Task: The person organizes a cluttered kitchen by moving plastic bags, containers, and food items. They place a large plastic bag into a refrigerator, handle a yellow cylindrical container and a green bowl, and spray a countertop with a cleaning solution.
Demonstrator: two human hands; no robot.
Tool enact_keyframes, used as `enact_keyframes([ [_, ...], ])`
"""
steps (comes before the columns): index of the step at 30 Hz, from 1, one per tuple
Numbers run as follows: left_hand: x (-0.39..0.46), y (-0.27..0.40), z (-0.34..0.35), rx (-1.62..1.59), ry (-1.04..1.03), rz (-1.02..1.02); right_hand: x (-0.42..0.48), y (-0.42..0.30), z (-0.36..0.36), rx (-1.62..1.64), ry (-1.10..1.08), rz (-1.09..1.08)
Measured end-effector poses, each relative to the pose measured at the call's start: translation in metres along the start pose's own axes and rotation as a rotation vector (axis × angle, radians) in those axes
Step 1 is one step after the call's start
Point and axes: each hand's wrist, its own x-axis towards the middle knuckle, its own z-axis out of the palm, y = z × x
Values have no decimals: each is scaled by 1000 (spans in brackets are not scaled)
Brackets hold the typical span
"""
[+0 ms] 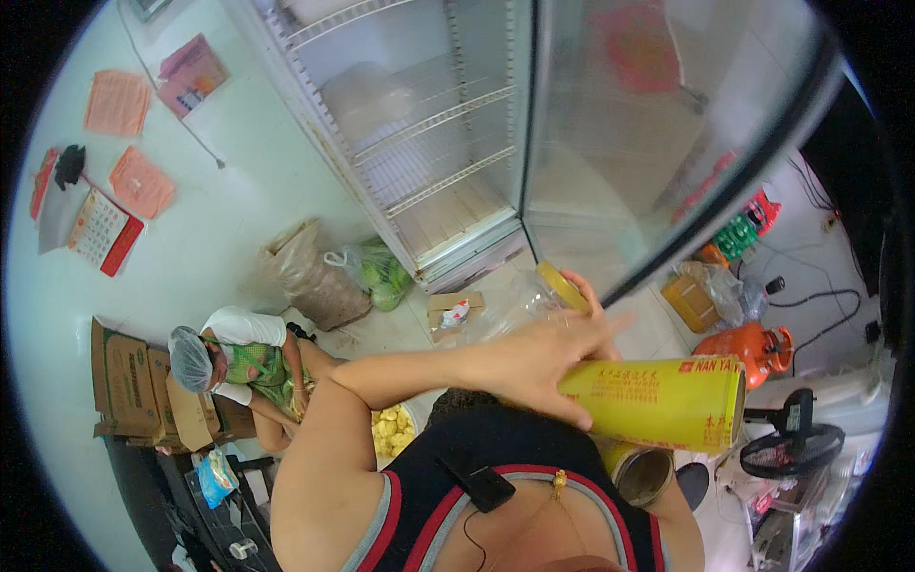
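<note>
My left hand (pixel 536 361) reaches across my body from the left, partly blurred. Its thumb lies along the near end of a yellow printed NAN YA package (pixel 654 400), tube-like in shape. Beyond the knuckles is a yellow ring-shaped rim (pixel 563 287) with clear plastic (pixel 507 311) beside it; fingertips show behind this rim, but whose hand they belong to cannot be told. A second yellow tube (pixel 645 475), with a dark round end, lies under the package against my right side. My right hand is not clearly visible. In front stands a refrigerator (pixel 457 236) with its glass door (pixel 629 157) swung open.
A co-worker (pixel 246 354) in a hairnet sits at left near cartons (pixel 129 393). A large sack (pixel 322 275) and bagged green vegetables (pixel 384 275) stand by the refrigerator. A bowl holds yellow food pieces (pixel 393 431). At right are an orange gas cylinder (pixel 736 350) and a black fan (pixel 792 447).
</note>
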Motion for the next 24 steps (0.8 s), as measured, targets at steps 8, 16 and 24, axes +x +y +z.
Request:
enact_keyframes([
  [8,-32,-93,-51,102,198,-105,167,47,56,192,329,240],
  [16,-36,-202,-168,-300,682,-384,293,51,-2,477,435,-302],
  [24,62,-391,-372,-1305,832,-704,393,-44,-22,-352,647,-832],
])
